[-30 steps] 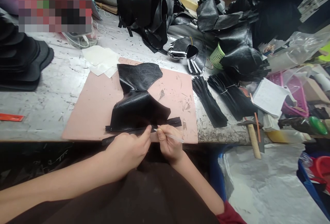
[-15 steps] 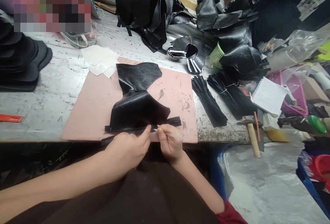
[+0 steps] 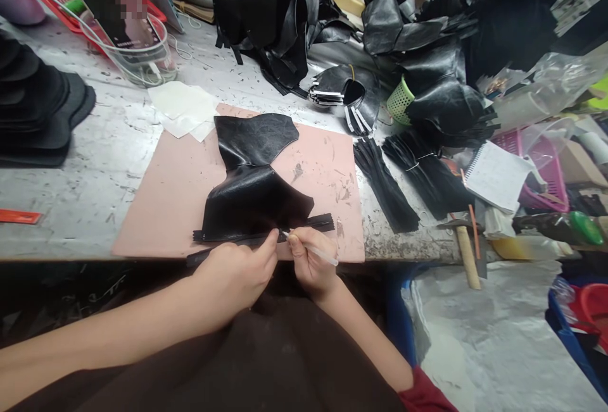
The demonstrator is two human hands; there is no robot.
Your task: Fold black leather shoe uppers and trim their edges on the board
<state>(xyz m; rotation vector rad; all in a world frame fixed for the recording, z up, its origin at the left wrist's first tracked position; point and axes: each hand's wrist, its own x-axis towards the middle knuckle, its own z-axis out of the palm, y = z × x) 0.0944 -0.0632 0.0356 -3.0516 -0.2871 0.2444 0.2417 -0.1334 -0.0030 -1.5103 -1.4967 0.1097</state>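
Panel (image 3: 254, 197) glossy black, narrow-waisted; right fingers (image 3: 297, 247) pinching whitish pen (image 3: 325, 255); left fingers (image 3: 270, 249) bent, grip unclear.

Our left forearm (image 3: 133, 323) slants in from the left, and our left hand (image 3: 240, 273) shows its back, fingers (image 3: 269, 252) close together. Our right forearm (image 3: 370, 339) angles up from the lower right; our right hand (image 3: 314, 265) curls in a pinch, fingertips (image 3: 296, 247) near the left's.

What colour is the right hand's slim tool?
The slim tool is whitish; the head view shows it.
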